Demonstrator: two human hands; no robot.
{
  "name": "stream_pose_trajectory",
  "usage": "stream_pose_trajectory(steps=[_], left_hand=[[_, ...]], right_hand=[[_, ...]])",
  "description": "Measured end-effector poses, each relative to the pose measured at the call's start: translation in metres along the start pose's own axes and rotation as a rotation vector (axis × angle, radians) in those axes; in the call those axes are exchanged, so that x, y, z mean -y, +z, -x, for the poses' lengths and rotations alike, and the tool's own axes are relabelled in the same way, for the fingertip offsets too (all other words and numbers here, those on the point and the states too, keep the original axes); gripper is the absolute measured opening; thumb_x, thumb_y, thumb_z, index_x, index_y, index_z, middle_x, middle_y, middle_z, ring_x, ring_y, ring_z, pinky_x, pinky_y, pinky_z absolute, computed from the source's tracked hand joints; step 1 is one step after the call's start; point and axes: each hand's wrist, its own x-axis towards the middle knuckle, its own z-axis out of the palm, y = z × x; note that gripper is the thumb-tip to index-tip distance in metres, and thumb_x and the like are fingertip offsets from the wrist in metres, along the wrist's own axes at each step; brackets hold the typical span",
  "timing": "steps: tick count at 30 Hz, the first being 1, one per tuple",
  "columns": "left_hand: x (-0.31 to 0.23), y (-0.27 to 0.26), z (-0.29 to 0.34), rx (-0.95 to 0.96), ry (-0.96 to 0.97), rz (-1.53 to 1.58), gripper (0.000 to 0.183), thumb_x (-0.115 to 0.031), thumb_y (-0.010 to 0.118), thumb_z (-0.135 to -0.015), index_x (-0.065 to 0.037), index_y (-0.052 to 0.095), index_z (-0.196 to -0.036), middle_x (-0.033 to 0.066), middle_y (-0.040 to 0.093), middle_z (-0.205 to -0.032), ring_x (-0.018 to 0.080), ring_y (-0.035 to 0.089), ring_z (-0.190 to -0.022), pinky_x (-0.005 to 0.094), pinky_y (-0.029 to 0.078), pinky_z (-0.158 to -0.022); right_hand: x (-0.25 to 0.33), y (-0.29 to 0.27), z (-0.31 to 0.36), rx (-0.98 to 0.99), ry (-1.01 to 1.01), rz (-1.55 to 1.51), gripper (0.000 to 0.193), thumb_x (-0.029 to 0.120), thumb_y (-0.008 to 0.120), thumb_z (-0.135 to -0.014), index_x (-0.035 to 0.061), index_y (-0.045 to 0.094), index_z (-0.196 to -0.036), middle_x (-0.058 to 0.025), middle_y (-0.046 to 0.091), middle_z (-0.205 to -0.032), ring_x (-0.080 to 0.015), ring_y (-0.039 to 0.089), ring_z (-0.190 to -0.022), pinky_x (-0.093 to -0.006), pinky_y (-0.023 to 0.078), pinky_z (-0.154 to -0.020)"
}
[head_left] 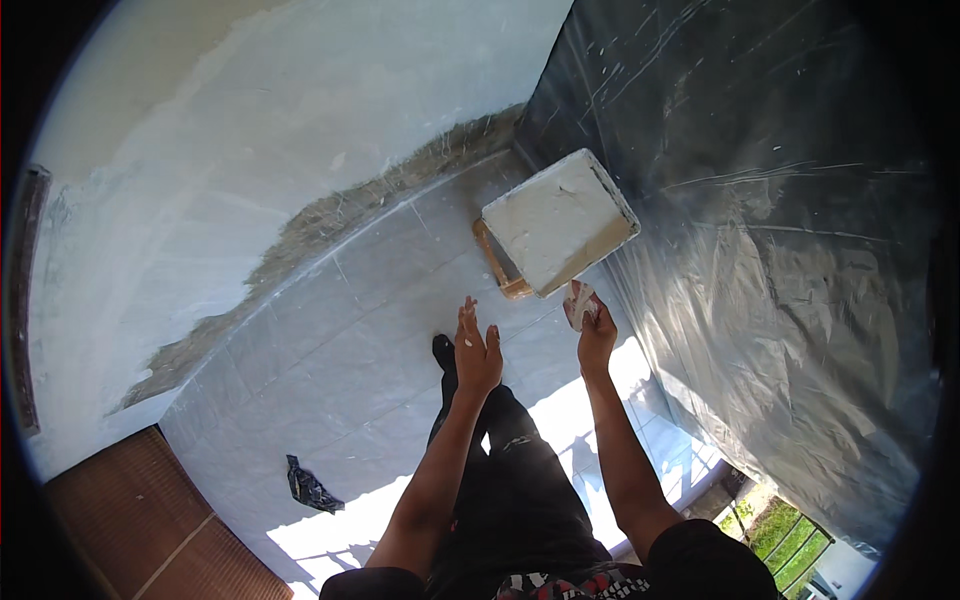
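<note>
A small whitish piece (578, 306) is resting in the right hand (597, 337), whose fingers are pinching it near the lower corner of a square container (613, 190) with pale paste (553, 217). The left hand (478, 356) is showing smeared, straightened fingers and is gripping nothing, while a wooden frame (491, 257) is appearing beneath the container.

Renovation site: patchily plastered wall (230, 150), dark plastic sheeting (790, 290), smeared tiled floor (340, 380).
</note>
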Motion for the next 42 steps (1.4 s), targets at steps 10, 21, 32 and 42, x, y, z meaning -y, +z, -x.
stream_pose_trajectory(steps=[10, 21, 32, 42], left_hand=[[0.075, 0.093, -0.039, 0.205, 0.101, -0.002, 0.063, -0.020, 0.050, -0.105, 0.001, 0.022, -0.158, 0.0286, 0.031, -0.162, 0.0529, 0.028, -0.149, 0.0591, 0.029, -0.118], [0.109, 0.098, -0.069, 0.312, 0.148, -0.058, 0.073, -0.026, 0.042, -0.109, 0.002, -0.001, -0.161, 0.0305, 0.016, -0.166, 0.0463, 0.028, -0.152, 0.0520, 0.026, -0.124], [0.091, 0.120, -0.081, 0.272, -0.001, 0.143, 0.066, -0.018, 0.047, -0.106, 0.003, 0.012, -0.159, 0.0292, 0.020, -0.166, 0.0482, 0.027, -0.151, 0.0524, 0.030, -0.121], [0.142, 0.166, -0.071, 0.173, -0.590, 1.010, 0.059, -0.026, 0.033, -0.113, -0.002, 0.012, -0.162, 0.0174, 0.019, -0.168, 0.0295, 0.024, -0.155, 0.0389, 0.021, -0.128]], right_hand=[[-0.099, 0.030, -0.084, -0.156, -0.547, 0.632, 0.043, -0.009, 0.049, -0.098, 0.0019, 0.062, -0.137, -0.0182, 0.063, -0.140, -0.0388, 0.059, -0.131, -0.0443, 0.046, -0.110], [-0.183, 0.011, -0.036, -0.222, -0.532, 1.025, 0.057, -0.016, 0.050, -0.082, 0.0012, 0.065, -0.135, -0.0198, 0.064, -0.138, -0.0385, 0.052, -0.139, -0.0572, 0.033, -0.119], [-0.058, -0.009, -0.101, -0.123, -0.174, 0.525, 0.029, -0.002, 0.052, -0.099, 0.0015, 0.062, -0.126, -0.0220, 0.074, -0.110, -0.0386, 0.073, -0.103, -0.0412, 0.055, -0.089], [-0.054, 0.002, -0.181, 0.314, -0.205, 0.822, 0.031, 0.000, 0.056, -0.091, 0.0059, 0.061, -0.122, -0.0256, 0.072, -0.102, -0.0472, 0.068, -0.097, -0.0519, 0.054, -0.082]])
